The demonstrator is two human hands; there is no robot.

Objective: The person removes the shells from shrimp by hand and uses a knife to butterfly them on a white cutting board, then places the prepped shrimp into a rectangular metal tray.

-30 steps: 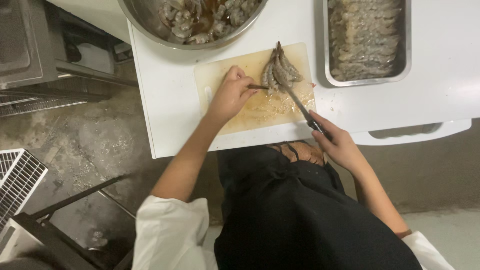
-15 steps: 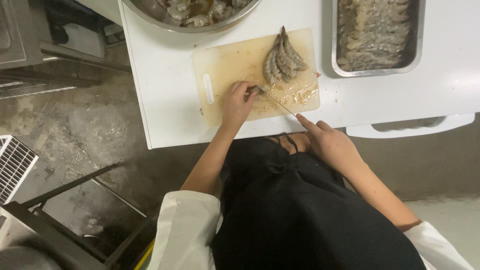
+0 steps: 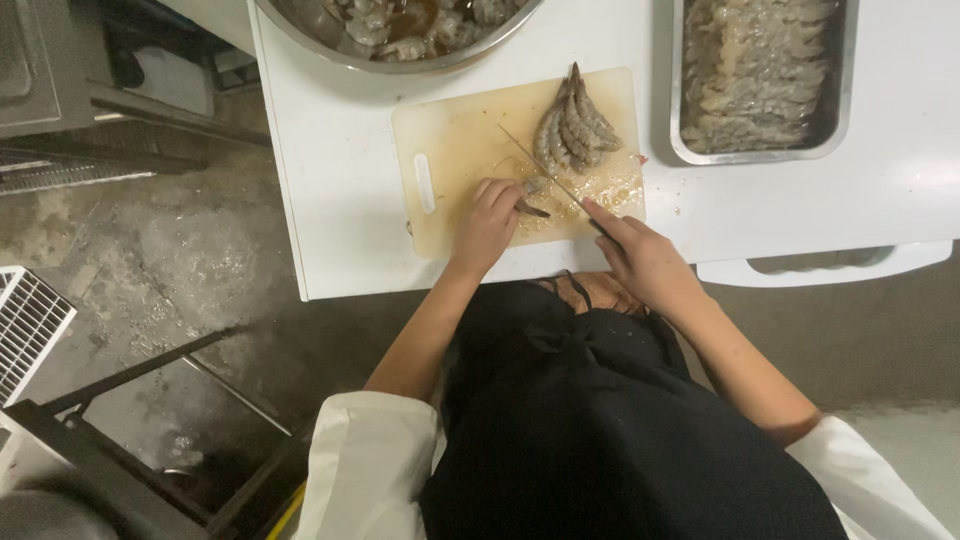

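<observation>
While the left hand (image 3: 487, 222) pins a single shrimp (image 3: 531, 190) under its curled fingertips near the board's lower middle, the shrimp's end pokes out toward 1 o'clock of the fingers. Touching it, the knife (image 3: 545, 172) runs up toward 10 o'clock from the right hand (image 3: 643, 258), whose fingers are wrapped tight on the handle. On the pale board (image 3: 450, 130), a pile of shrimp (image 3: 572, 128) lies at 1 o'clock of the pinned one. Beyond, a round bowl (image 3: 400, 55) sits at 11 o'clock and a rectangular steel tray (image 3: 678, 120) at 2 o'clock, both on the white table (image 3: 330, 200).
</observation>
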